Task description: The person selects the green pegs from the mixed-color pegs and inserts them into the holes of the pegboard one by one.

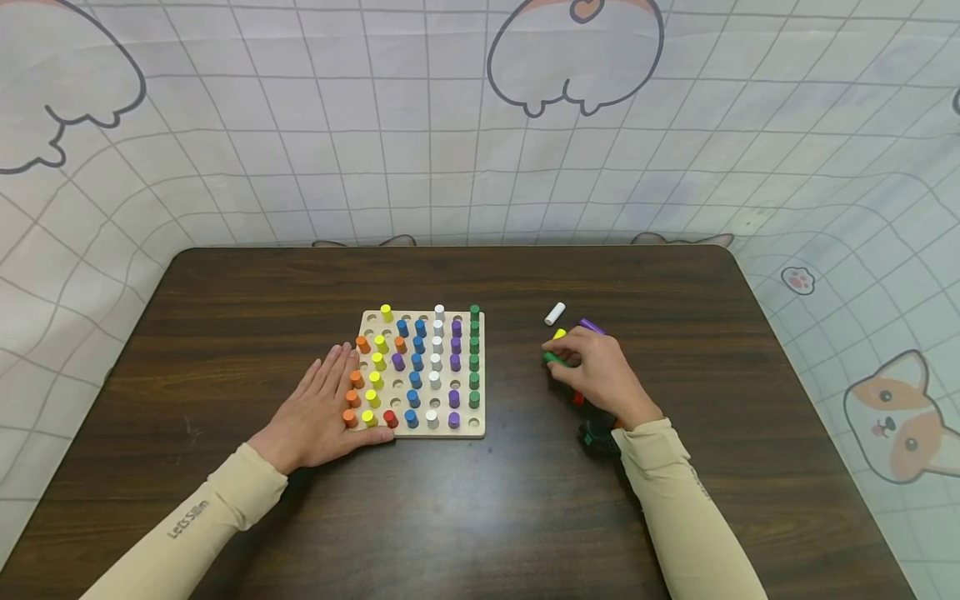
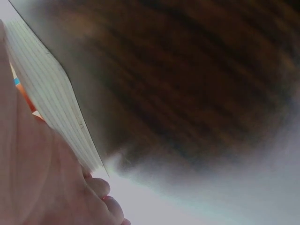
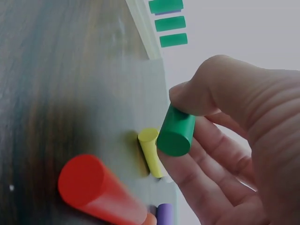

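Observation:
My right hand [image 1: 600, 377] pinches a green peg [image 3: 177, 133] between thumb and fingers, just over the table right of the pegboard. Flat against the left side of the wooden pegboard [image 1: 442, 434] lies my left hand [image 1: 318, 417], fingers straight and thumb along the front edge. Coloured pegs stand in columns on the board, from orange at left to green at right; some holes are bare. The left wrist view shows the board's pale side edge [image 2: 56, 98] beside the palm. Around my right hand lie a red peg [image 3: 84, 180] and a yellow peg [image 3: 150, 147].
A white peg [image 1: 555, 313] and a purple peg [image 1: 591, 326] lie on the dark wooden table [image 1: 480, 517] beyond my right hand. Some orange shows by the right wrist, partly hidden. A patterned cloth [image 1: 427, 167] hangs behind the table.

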### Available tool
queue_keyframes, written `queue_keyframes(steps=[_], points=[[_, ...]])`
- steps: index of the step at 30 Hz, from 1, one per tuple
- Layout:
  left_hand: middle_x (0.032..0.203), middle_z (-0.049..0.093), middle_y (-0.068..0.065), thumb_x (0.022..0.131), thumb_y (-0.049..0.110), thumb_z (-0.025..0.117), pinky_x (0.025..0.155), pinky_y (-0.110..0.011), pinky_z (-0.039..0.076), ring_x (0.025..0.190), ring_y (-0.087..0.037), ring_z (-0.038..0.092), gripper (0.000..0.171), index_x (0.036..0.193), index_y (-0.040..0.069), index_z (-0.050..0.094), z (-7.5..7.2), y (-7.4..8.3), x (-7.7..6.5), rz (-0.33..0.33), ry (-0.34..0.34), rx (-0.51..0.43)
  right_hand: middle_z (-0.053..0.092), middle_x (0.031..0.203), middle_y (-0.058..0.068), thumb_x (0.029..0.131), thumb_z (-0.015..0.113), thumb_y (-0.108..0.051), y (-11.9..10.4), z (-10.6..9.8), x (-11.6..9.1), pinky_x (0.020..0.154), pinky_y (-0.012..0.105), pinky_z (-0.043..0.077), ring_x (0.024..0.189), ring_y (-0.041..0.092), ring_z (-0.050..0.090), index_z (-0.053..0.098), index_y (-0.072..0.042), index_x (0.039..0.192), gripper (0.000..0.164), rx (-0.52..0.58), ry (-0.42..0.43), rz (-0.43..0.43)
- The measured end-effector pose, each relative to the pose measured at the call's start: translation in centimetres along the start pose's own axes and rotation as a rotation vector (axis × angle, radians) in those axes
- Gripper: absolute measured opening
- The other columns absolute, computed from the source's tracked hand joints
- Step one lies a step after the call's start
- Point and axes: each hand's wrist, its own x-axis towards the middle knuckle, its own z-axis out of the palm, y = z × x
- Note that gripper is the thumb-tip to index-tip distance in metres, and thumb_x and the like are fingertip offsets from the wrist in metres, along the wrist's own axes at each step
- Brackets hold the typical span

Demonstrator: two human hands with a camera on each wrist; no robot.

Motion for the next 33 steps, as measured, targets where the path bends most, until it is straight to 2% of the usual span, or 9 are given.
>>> queue_keyframes(steps=[10, 23, 33], points=[[0.176, 0.004, -0.02, 0.084, 0.083, 0.056, 0.133, -0.06, 0.007, 0.163, -0.042, 0.005, 0.126, 0.165, 0.0, 0.007, 0.2, -0.3, 0.2, -0.009, -0.02, -0.012, 0.074, 0.101, 0.004, 0.089, 0.079, -0.011, -0.8, 0.1, 0.0, 0.082, 0.036, 0.065, 0.089, 0.017, 0.073, 0.078, -0.009, 0.111, 0.022, 0.08, 0.015, -0.028], [0.176, 0.003, -0.021, 0.084, 0.084, 0.055, 0.133, -0.061, 0.008, 0.163, -0.043, 0.006, 0.127, 0.165, -0.001, 0.007, 0.2, -0.3, 0.1, -0.007, -0.021, -0.005, 0.075, 0.106, 0.001, 0.09, 0.08, -0.013, -1.7, 0.4, -0.2, 0.085, 0.037, 0.065, 0.091, 0.015, 0.073, 0.076, -0.012, 0.113, 0.024, 0.129, -0.003, -0.041], [0.176, 0.003, -0.02, 0.084, 0.084, 0.055, 0.133, -0.061, 0.008, 0.163, -0.043, 0.006, 0.126, 0.165, -0.001, 0.008, 0.3, -0.3, 0.2, -0.004, -0.014, -0.01, 0.075, 0.105, 0.0, 0.088, 0.082, -0.012, -2.3, 1.1, -0.2, 0.087, 0.035, 0.064, 0.092, 0.014, 0.073, 0.076, -0.014, 0.11, 0.023, 0.146, -0.002, -0.104]])
